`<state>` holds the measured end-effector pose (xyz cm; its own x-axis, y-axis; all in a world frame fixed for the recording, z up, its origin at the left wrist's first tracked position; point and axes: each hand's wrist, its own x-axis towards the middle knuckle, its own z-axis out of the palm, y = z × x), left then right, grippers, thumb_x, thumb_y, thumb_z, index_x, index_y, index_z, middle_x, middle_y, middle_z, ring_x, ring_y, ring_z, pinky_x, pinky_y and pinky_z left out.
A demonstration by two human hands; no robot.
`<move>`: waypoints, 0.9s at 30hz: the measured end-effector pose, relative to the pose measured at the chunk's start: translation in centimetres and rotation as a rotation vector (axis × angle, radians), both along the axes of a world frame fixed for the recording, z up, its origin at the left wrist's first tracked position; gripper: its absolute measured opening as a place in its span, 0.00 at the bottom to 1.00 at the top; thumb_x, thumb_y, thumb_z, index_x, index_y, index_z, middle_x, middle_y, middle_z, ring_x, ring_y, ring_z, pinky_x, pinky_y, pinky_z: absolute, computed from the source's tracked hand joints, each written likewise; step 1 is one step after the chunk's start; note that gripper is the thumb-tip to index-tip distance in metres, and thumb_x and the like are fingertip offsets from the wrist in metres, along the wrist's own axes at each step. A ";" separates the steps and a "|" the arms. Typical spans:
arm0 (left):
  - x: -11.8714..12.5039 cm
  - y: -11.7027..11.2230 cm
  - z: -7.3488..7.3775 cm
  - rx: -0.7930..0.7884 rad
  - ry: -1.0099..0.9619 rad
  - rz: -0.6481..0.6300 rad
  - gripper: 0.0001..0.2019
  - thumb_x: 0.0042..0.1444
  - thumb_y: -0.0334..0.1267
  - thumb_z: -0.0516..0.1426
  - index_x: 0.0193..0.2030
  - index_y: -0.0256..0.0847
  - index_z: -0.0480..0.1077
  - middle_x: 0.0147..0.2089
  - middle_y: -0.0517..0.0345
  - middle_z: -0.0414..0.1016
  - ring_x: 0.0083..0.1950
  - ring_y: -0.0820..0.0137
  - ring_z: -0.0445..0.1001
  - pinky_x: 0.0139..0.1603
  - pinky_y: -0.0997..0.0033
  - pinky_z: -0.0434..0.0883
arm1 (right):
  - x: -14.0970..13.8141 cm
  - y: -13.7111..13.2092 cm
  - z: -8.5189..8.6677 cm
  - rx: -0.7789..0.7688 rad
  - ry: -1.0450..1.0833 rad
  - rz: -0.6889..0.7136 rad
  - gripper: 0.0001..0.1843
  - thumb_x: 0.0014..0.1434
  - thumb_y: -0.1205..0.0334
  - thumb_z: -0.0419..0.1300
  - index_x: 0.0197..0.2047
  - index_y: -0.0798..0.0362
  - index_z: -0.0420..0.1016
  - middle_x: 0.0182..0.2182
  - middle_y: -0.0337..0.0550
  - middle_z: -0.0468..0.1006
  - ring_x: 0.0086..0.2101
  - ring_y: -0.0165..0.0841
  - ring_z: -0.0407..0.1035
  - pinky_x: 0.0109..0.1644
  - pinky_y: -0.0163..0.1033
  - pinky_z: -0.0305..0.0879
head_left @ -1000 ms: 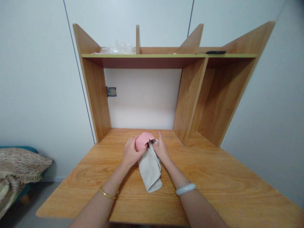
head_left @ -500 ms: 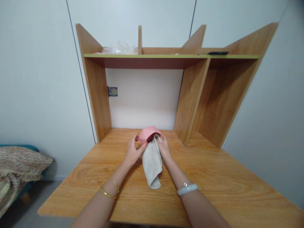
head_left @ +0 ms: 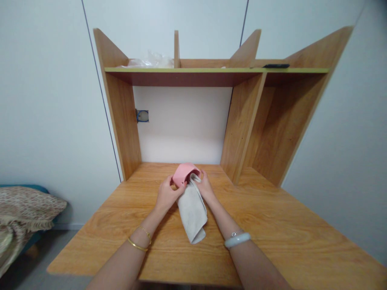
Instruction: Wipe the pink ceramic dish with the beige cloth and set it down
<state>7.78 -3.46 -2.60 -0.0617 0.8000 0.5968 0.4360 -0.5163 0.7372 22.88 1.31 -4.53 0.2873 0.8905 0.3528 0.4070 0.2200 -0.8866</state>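
A pink faceted container [head_left: 181, 172] is held above the desk, tilted with its opening facing me and to the right. My left hand [head_left: 167, 192] grips its left side, thumb along the near rim. One end of a light grey cloth [head_left: 192, 213] is tucked into the opening, and the rest hangs down toward the desk. At the right rim, my right hand [head_left: 206, 186] is closed on the cloth, pressing it to the container's wall. Some of its fingers are hidden behind the container and the cloth.
The wooden desk [head_left: 266, 225] carries a shelf unit [head_left: 187, 70] at its back. On the upper shelf lie a clear plastic bag [head_left: 151, 61] and a dark flat object [head_left: 276, 65]. An open wall socket box [head_left: 143, 116] shows at left. A patterned cushion [head_left: 27, 205] sits far left.
The pink container has shifted slightly left and toward me, and its opening has turned a little. Both hands and the cloth moved with it, keeping hold.
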 end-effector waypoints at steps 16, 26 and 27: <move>-0.6 0.1 0.0 0.014 0.161 0.077 0.11 0.47 0.43 0.57 0.33 0.36 0.70 0.30 0.55 0.73 0.31 0.69 0.68 0.33 0.71 0.64 | 0.1 -2.3 1.5 -0.062 -0.446 -0.037 0.38 0.54 0.58 0.56 0.64 0.56 0.47 0.33 0.49 0.78 0.35 0.38 0.73 0.34 0.35 0.62; -0.5 1.4 -0.9 -0.054 -0.035 -0.087 0.19 0.54 0.48 0.52 0.45 0.36 0.68 0.42 0.50 0.73 0.41 0.67 0.70 0.43 0.67 0.66 | -0.1 -1.8 1.3 0.041 -0.095 0.018 0.33 0.52 0.63 0.56 0.61 0.56 0.54 0.34 0.46 0.78 0.35 0.36 0.72 0.40 0.37 0.66; -0.4 1.4 -0.9 -0.061 -0.066 -0.107 0.20 0.54 0.49 0.53 0.48 0.36 0.67 0.45 0.48 0.72 0.44 0.66 0.70 0.45 0.67 0.66 | -0.1 -1.7 1.1 0.047 -0.062 0.014 0.33 0.52 0.62 0.56 0.61 0.56 0.55 0.35 0.47 0.78 0.36 0.36 0.72 0.41 0.38 0.66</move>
<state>7.41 -2.01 -3.52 -0.0117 0.8388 0.5444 0.3306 -0.5106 0.7937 22.74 -0.35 -3.42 0.2512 0.8763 0.4111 0.4573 0.2669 -0.8483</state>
